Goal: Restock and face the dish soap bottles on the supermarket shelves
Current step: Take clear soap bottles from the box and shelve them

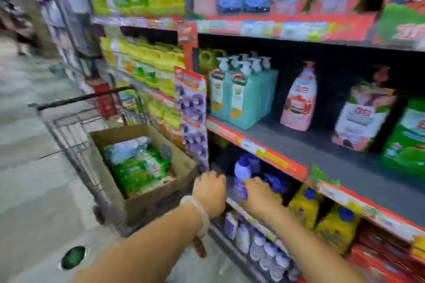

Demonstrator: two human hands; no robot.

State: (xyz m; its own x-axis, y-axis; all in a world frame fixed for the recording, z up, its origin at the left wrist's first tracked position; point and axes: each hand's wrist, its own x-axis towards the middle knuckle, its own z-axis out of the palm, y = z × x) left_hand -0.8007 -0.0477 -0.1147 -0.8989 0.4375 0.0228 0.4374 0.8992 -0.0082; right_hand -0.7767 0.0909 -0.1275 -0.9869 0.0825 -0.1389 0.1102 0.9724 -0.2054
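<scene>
Two hands down at the low shelf, purple bottle (241, 176) standing upright between them.
Right hand (258, 193) is nearer, fingers wrapped round its lower body; left hand (209, 192) sits just left with fingers curled, looks empty but it's too blurry to call.

Two bare forearms with no sleeves showing. The left hand (209, 193) has a pale, translucent band (199, 210) around its wrist, with a small dark reddish piece hanging at 6 o'clock. The right hand (258, 193) appears unadorned, though blurred.
</scene>
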